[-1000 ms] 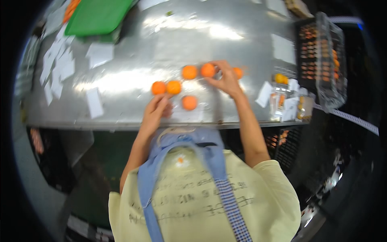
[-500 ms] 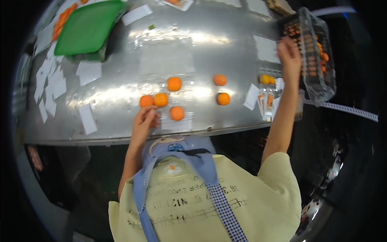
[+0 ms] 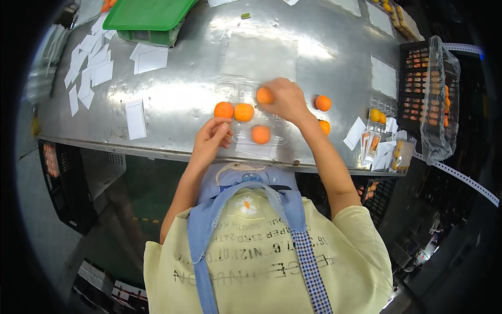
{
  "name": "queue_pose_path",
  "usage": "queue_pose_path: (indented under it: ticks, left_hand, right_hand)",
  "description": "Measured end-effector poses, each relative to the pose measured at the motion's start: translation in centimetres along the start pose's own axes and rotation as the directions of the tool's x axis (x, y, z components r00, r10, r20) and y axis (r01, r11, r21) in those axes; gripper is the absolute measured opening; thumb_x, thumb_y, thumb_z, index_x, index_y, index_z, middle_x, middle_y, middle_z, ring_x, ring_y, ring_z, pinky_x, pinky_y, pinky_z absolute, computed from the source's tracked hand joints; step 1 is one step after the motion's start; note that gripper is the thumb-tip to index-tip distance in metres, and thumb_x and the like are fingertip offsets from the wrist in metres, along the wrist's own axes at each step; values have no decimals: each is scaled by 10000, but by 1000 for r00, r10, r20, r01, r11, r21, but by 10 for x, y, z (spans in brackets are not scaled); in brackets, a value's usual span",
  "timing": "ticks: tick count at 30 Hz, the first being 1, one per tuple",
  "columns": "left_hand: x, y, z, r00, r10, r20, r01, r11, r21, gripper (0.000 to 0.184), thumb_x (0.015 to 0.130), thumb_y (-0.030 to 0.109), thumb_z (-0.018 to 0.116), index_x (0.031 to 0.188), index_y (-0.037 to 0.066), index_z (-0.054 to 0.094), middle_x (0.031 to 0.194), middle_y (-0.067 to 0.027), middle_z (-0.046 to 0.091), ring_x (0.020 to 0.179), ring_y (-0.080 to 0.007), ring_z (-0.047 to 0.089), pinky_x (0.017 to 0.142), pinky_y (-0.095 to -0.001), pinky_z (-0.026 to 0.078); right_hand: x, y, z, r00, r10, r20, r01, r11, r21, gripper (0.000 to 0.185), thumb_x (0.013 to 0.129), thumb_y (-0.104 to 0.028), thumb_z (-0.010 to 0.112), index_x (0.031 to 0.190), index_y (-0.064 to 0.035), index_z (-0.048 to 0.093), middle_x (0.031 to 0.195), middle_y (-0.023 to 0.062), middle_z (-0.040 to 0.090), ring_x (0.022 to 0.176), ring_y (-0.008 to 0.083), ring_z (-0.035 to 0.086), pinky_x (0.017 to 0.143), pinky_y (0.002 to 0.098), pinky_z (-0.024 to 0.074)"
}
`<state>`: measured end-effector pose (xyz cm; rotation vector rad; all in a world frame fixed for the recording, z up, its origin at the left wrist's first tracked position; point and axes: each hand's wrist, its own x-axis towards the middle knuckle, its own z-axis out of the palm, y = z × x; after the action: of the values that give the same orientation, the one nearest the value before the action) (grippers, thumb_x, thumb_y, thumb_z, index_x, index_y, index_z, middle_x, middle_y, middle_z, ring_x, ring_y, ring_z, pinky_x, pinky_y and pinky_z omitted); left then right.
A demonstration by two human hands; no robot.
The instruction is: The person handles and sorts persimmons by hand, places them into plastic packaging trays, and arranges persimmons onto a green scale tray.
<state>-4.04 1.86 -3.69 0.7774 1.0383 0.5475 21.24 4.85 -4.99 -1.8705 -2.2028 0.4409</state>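
An open clear plastic clamshell tray lies on the metal table, its flat lid folded out to the far side. My right hand grips a mandarin at the tray's upper right cup. Two more mandarins, one orange and one slightly yellower, sit side by side at the left, and another mandarin rests nearer to me. Beside the left one is my left hand, thumb and fingers drawn together near the tray's edge; what they hold, if anything, is hidden.
Two loose mandarins lie right of the tray, one partly behind my right forearm. A black crate lined with clear plastic stands at the right edge. White cards and a green lidded bin are on the left.
My right hand has come from beside the crate to the tray and now holds a mandarin there. My left hand stays by the leftmost mandarin. The whole view has shifted.
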Motion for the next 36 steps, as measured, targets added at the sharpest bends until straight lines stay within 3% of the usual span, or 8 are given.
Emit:
queue_pose_path:
  ticks: [3, 6, 10, 16, 19, 22, 30, 36]
  left_hand:
    - [3, -4, 1, 999, 10, 50, -10, 1000, 12, 244, 951, 218, 517, 1129, 59, 568, 862, -23, 594, 718, -76, 553, 643, -217, 458]
    - [7, -2, 11, 996, -5, 87, 5, 1000, 2, 238, 951, 208, 515, 1125, 55, 566, 864, -26, 597, 716, -75, 554, 645, -214, 463]
    - [9, -6, 17, 988, 8, 154, -12, 1000, 27, 236, 950, 203, 514, 1123, 50, 563, 865, -33, 601, 713, -78, 557, 646, -216, 470]
    - [5, -9, 14, 990, -6, 140, 2, 999, 32, 238, 951, 202, 514, 1125, 47, 560, 875, -39, 604, 716, -81, 561, 645, -218, 473]
    - [5, -5, 12, 988, -2, 154, -1, 1000, 16, 274, 954, 234, 508, 1154, 49, 542, 920, -59, 617, 743, -89, 568, 660, -228, 476]
    - [0, 11, 21, 982, -5, 191, 18, 997, -69, 366, 966, 303, 476, 1225, 44, 487, 1003, -93, 619, 818, -115, 580, 705, -255, 481]
    - [0, 12, 34, 933, 88, 348, 86, 887, -454, 467, 978, 353, 444, 1329, 48, 401, 1221, -103, 533, 1057, -202, 568, 813, -331, 479]
    - [-4, 8, 30, 923, 139, 358, 36, 898, -439, 404, 972, 310, 473, 1292, 63, 468, 1204, -82, 552, 1053, -190, 568, 836, -340, 487]
  right_hand:
    - [-7, 10, -12, 904, 326, 276, -427, 692, 582, 338, 702, -228, 727, 999, -87, 651, 927, 61, 617, 936, 256, 576, 799, 357, 464]
    - [-17, 3, -11, 967, 245, 68, -251, 885, 393, 403, 713, -234, 730, 1073, -91, 617, 988, 71, 607, 954, 260, 579, 788, 347, 477]
    - [-19, -1, 5, 974, 153, -169, -115, 970, 214, 427, 695, -186, 744, 1087, -81, 609, 969, 74, 597, 880, 234, 588, 746, 337, 483]
    - [-16, -5, 14, 965, 254, -67, -229, 939, 259, 445, 669, -182, 760, 1072, -86, 598, 985, 95, 598, 917, 259, 589, 774, 353, 485]
    - [-23, -11, 0, 954, 286, -93, -173, 773, 611, 437, 667, -128, 760, 1070, -63, 603, 1009, 87, 612, 938, 224, 602, 806, 333, 484]
    - [-39, -29, -11, 956, 293, -2, -128, 422, 897, 443, 667, -85, 757, 1078, -33, 600, 1039, 85, 608, 954, 193, 591, 832, 318, 474]
    - [-56, -69, -41, 990, 97, -100, 23, 591, 806, 464, 668, -107, 771, 1083, 0, 593, 1066, 77, 575, 955, 172, 543, 850, 301, 436]
    - [-63, -64, -37, 989, 146, 27, -80, 371, 925, 367, 768, -101, 702, 1106, 7, 607, 1097, 91, 589, 991, 168, 553, 834, 295, 447]
